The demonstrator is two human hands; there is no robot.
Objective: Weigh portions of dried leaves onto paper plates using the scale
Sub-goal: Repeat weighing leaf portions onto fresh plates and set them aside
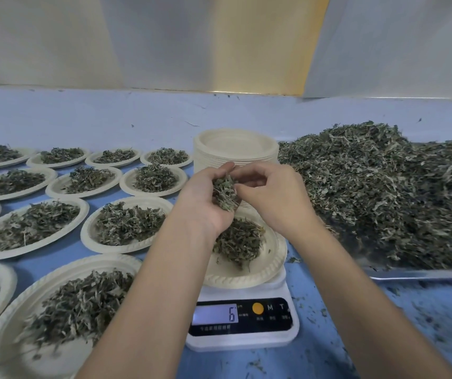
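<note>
Though half hidden, leaves [224,194] between fingers [257,173].

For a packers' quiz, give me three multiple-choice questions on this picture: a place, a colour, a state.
1. Where is the stack of empty plates? A) behind the scale B) on a shelf C) on a chair
2. The scale's round button is: A) green B) orange C) red
3. The left hand is: A) empty B) holding a spoon C) holding a clump of leaves

Answers: 1 A, it stands just beyond the scale; 2 B, it shows orange beside the display; 3 C, its fingers curl round the leaves.
</note>
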